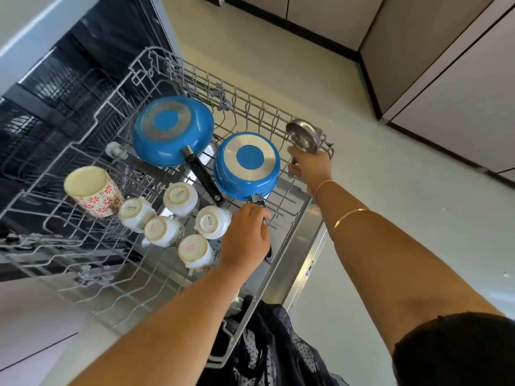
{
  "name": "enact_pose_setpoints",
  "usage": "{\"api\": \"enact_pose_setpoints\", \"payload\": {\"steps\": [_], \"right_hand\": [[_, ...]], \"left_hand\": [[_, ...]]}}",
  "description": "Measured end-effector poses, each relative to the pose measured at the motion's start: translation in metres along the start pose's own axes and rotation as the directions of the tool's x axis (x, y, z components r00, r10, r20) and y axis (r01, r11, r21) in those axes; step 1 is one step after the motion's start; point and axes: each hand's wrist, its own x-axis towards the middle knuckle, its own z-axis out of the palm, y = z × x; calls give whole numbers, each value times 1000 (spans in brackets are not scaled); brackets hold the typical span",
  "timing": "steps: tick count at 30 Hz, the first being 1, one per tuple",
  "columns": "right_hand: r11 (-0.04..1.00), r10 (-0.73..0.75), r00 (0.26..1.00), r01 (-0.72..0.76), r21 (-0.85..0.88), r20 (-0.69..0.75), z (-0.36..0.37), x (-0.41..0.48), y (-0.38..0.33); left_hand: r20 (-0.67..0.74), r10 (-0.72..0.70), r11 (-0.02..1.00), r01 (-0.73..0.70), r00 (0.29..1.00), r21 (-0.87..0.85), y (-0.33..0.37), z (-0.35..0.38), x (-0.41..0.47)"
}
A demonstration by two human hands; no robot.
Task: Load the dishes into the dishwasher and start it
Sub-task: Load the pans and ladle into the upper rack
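The grey wire rack (92, 277) is pulled out of the open dishwasher (69, 79). Two blue pans lie upside down in it: a larger pan (172, 132) at the back and a smaller pan (246, 165) to its right. My left hand (245, 235) grips the smaller pan's black handle. My right hand (309, 168) holds a steel ladle (302, 135) by its handle at the rack's right edge, bowl upward. Several white cups (181, 199) stand upside down near the front, and a floral mug (93, 192) lies tilted to their left.
The steel inner face of the dishwasher door (295, 263) lies under the rack. Pale floor (390, 218) stretches to the right, bounded by beige cabinet fronts (446, 79). A dark patterned garment (264, 344) hangs at the bottom middle.
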Motion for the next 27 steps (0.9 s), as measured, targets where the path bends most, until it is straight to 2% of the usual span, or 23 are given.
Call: {"api": "enact_pose_setpoints", "payload": {"steps": [5, 9, 11, 14, 19, 24, 27], "right_hand": [[993, 119, 989, -119, -3, 86, 10, 3, -2], [973, 232, 973, -232, 2, -3, 12, 8, 4], [962, 269, 963, -267, 63, -15, 15, 9, 4], [941, 300, 954, -291, 175, -21, 20, 4, 1], [927, 344, 936, -327, 183, -68, 23, 0, 2], [950, 300, 949, -288, 123, -95, 24, -9, 2], [982, 186, 970, -189, -1, -159, 28, -24, -2]], "left_hand": [[-3, 13, 1000, -13, 1000, 3, -6, 3, 0], [14, -10, 1000, 11, 1000, -1, -16, 4, -4], [19, -19, 1000, 19, 1000, -5, -19, 3, -5], [20, -38, 999, 38, 999, -5, -22, -1, -6], [25, -52, 999, 52, 998, -7, -21, -5, -7], [-7, -46, 999, 46, 999, -14, -20, -9, -12], [-21, -94, 996, 94, 995, -9, -16, -19, -18]]}}
